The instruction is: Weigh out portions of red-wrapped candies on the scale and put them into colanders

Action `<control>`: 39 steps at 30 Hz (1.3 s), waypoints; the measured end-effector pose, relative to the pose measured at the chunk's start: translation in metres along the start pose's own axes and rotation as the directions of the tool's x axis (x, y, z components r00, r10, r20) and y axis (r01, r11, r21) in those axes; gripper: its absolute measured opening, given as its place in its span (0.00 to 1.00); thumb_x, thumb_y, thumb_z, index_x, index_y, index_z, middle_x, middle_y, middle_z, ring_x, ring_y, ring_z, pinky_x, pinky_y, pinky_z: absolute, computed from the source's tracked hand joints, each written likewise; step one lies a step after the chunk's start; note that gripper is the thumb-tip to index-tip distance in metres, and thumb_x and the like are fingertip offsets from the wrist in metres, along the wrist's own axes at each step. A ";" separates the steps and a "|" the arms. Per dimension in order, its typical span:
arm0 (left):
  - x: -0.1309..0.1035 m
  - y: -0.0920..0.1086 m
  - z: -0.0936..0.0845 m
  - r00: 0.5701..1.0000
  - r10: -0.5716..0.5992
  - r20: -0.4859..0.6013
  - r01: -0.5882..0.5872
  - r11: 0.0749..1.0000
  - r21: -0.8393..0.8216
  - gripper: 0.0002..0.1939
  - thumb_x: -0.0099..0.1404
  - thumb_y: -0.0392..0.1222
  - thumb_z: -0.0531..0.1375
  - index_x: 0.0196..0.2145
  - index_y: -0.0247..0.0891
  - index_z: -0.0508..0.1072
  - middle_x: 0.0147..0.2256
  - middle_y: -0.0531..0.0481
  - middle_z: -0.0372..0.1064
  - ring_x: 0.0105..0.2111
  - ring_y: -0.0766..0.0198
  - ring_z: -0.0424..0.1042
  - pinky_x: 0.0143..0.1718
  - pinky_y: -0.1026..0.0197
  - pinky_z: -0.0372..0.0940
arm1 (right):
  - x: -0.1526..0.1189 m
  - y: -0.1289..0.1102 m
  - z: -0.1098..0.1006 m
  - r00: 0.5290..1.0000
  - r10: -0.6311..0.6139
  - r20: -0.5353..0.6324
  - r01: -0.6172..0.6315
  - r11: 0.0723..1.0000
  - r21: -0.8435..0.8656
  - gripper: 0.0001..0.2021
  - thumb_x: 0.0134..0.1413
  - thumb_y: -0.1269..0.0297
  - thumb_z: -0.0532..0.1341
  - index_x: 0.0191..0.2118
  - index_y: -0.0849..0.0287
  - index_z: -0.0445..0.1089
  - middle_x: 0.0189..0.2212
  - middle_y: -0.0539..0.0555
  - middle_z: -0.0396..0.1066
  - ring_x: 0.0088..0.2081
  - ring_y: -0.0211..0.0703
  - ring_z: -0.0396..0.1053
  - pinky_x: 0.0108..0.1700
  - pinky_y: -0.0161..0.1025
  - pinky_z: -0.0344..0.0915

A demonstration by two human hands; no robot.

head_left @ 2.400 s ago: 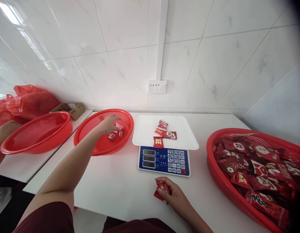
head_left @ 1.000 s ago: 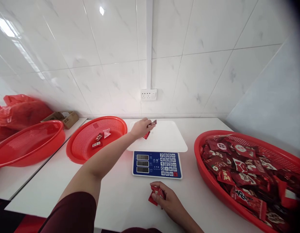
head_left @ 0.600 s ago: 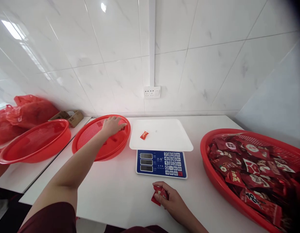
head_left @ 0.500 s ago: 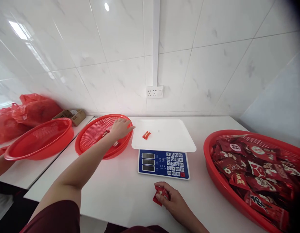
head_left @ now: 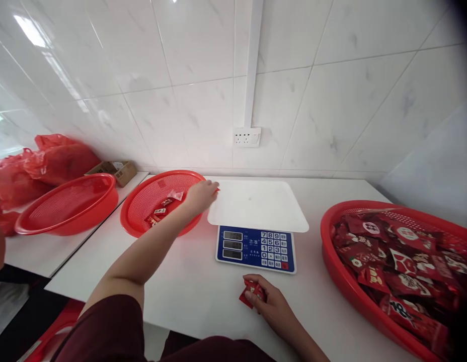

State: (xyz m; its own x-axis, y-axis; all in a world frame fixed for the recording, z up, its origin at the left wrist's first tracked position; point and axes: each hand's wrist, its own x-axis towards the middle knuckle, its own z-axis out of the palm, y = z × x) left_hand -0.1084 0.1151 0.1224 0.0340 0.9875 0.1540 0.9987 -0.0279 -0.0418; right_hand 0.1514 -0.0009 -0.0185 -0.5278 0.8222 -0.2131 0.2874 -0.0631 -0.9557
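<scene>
My left hand (head_left: 202, 196) pinches a red packet (head_left: 218, 189) at back left corner of scale tray (head_left: 258, 206); right hand (head_left: 271, 302) grips red candy (head_left: 250, 292) near front edge of bench (head_left: 188, 291).

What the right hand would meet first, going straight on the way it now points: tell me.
The right hand would probably meet the scale first, at the left part of its front edge. The hand's height is hard to judge, so it might pass over instead.

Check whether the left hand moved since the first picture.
Yes: right, judged against the wall socket; the left hand was over the middle basket, now nearer the tray.
</scene>
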 end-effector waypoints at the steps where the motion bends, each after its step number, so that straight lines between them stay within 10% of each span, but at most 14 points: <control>1: -0.007 -0.011 -0.005 0.999 -0.048 -0.022 0.048 0.999 0.002 0.17 0.68 0.43 0.47 0.50 0.38 0.65 0.46 0.41 0.68 0.46 0.51 0.67 0.38 0.55 0.65 | 0.000 -0.001 0.000 1.000 -0.005 0.001 0.005 1.000 0.000 0.18 0.49 0.53 0.60 0.45 0.56 0.70 0.41 0.55 0.73 0.40 0.47 0.70 0.43 0.40 0.66; 10: -0.103 -0.034 0.022 0.994 -0.098 0.052 0.103 0.990 -0.100 0.22 0.68 0.51 0.46 0.56 0.45 0.62 0.49 0.45 0.69 0.45 0.52 0.70 0.36 0.57 0.66 | 0.008 -0.023 -0.006 0.984 -0.013 -0.177 0.015 1.000 0.009 0.23 0.52 0.50 0.57 0.50 0.57 0.66 0.36 0.54 0.72 0.26 0.40 0.66 0.29 0.38 0.67; 16: -0.103 -0.060 0.021 0.984 -0.174 0.032 0.175 0.984 -0.036 0.21 0.68 0.47 0.46 0.56 0.44 0.64 0.47 0.44 0.71 0.42 0.51 0.71 0.36 0.55 0.66 | 0.051 -0.089 -0.041 0.906 -0.229 -0.356 0.144 0.958 -0.248 0.22 0.56 0.53 0.55 0.55 0.54 0.64 0.41 0.55 0.73 0.32 0.43 0.70 0.38 0.42 0.68; 20: -0.099 -0.072 0.031 0.963 -0.166 -0.210 0.169 0.986 -0.007 0.19 0.67 0.42 0.48 0.52 0.35 0.67 0.47 0.39 0.69 0.50 0.48 0.66 0.48 0.49 0.62 | 0.083 -0.107 -0.057 0.820 -0.419 -0.391 0.231 0.866 -0.444 0.22 0.59 0.62 0.52 0.59 0.56 0.60 0.50 0.57 0.69 0.46 0.46 0.69 0.51 0.47 0.64; 26: -0.111 -0.025 0.052 0.764 0.008 -0.646 -0.151 0.975 -0.166 0.11 0.66 0.39 0.53 0.45 0.38 0.69 0.42 0.41 0.72 0.48 0.53 0.68 0.50 0.51 0.63 | 0.083 -0.099 -0.066 0.758 -0.540 -0.365 0.242 0.753 -0.612 0.27 0.56 0.67 0.55 0.62 0.59 0.53 0.63 0.60 0.51 0.64 0.49 0.46 0.63 0.49 0.49; 31: -0.124 0.033 0.079 0.721 0.252 -0.646 -0.547 0.779 -0.307 0.10 0.62 0.31 0.57 0.41 0.41 0.69 0.32 0.47 0.73 0.33 0.61 0.73 0.37 0.60 0.68 | 0.015 -0.088 -0.098 0.664 -0.612 -0.429 0.166 0.680 -0.714 0.17 0.58 0.64 0.54 0.53 0.57 0.64 0.57 0.59 0.60 0.60 0.48 0.54 0.60 0.47 0.54; 35: -0.136 0.064 0.102 0.731 0.415 -0.542 -0.675 0.556 -0.485 0.11 0.62 0.31 0.55 0.42 0.42 0.70 0.30 0.49 0.74 0.29 0.63 0.74 0.31 0.64 0.68 | -0.050 -0.079 -0.152 0.792 -0.132 -0.596 -0.393 0.637 -0.663 0.15 0.61 0.69 0.47 0.47 0.54 0.68 0.46 0.53 0.71 0.49 0.47 0.67 0.50 0.44 0.63; 39: -0.142 0.081 0.112 0.730 0.529 -0.432 -0.672 0.446 -0.590 0.11 0.64 0.34 0.53 0.41 0.42 0.71 0.28 0.49 0.74 0.26 0.63 0.74 0.28 0.64 0.69 | -0.082 -0.051 -0.209 0.778 0.202 -0.595 -0.599 0.526 -0.604 0.09 0.54 0.74 0.56 0.32 0.61 0.73 0.31 0.58 0.74 0.36 0.53 0.72 0.38 0.45 0.66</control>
State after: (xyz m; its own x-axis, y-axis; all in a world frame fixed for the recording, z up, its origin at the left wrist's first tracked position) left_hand -0.0361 -0.0102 -0.0139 0.5687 0.6394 0.5173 0.4447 -0.7682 0.4606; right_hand 0.3464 0.0532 0.0899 0.1229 0.9634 -0.2382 0.9499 -0.1837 -0.2528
